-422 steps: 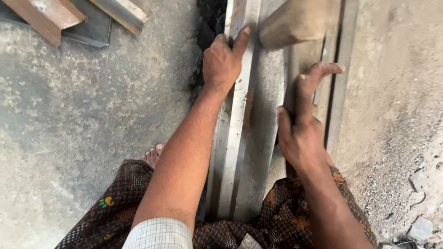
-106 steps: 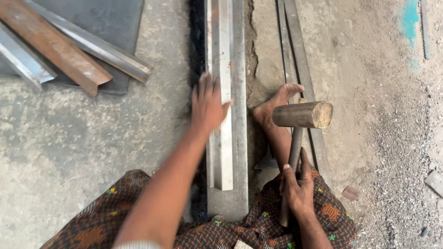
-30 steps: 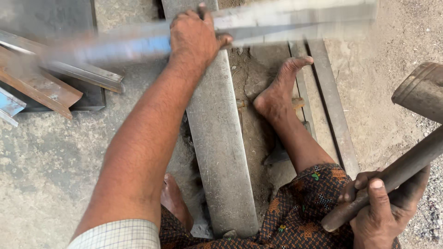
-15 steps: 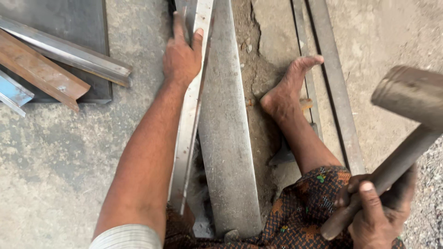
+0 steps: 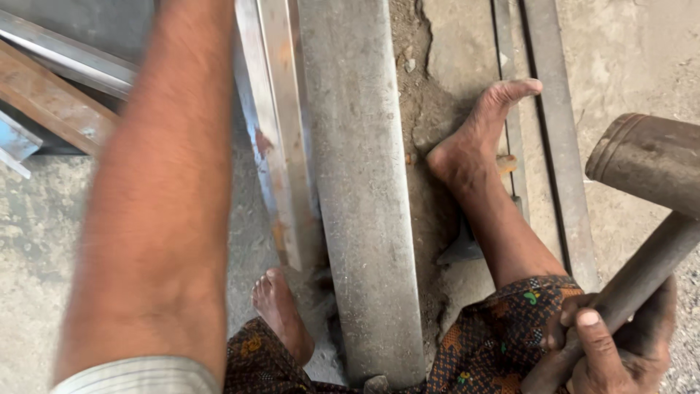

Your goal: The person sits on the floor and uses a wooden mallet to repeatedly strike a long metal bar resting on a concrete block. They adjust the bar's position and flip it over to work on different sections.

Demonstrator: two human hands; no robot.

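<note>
while the angle bar (image 5: 273, 138) lies lengthwise away from the person, touching the left edge of the beam (image 5: 361, 190), the left forearm (image 5: 157, 211) runs beside it with its hand out of frame, and the right hand (image 5: 612, 346) is clenched on the mallet (image 5: 645, 211), raised off to the right

Beam (image 5: 361, 204): lies lengthwise on the floor (image 5: 44, 241), centre.
Angle bar (image 5: 273, 124): just left of the beam, alongside it.
Left arm (image 5: 157, 190): left of the angle bar, above the floor.
Left foot (image 5: 281, 314): below the angle bar's near end.
Right foot (image 5: 477, 138): right of the beam, on the flat strips (image 5: 550, 131).
Mallet (image 5: 645, 197): far right, in the right hand (image 5: 609, 350).
Loose bars (image 5: 51, 102): upper left.
</note>
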